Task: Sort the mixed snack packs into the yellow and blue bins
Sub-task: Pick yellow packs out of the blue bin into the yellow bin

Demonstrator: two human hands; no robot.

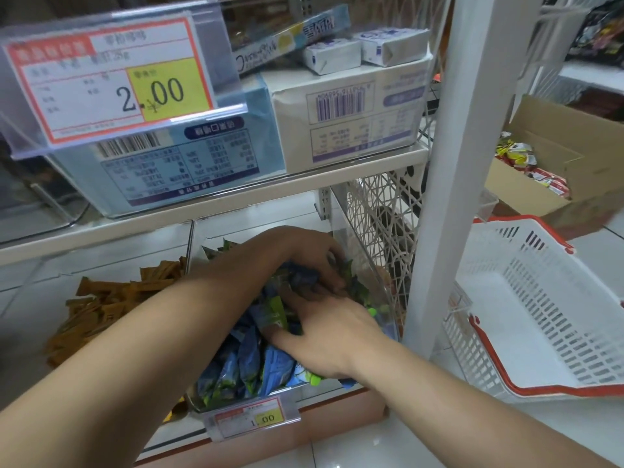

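Both my hands reach into a clear bin [385, 285] on the low shelf, filled with several blue-and-green snack packs [250, 363]. My left hand [304, 255] curls its fingers round a bunch of blue packs [300, 276] near the back of the bin. Just in front of it, my right hand [324, 336] lies on the pile with fingers bent down among the packs, touching a green pack [277, 310]. The neighbouring compartment to the left holds several orange-brown packs [104, 298].
A white basket with red rim [540, 309] sits on the floor to the right of a white shelf post [449, 184]. Behind it a cardboard box [553, 184] holds red and yellow packs. Boxes [344, 113] fill the shelf above. Price tags [101, 79] hang in front.
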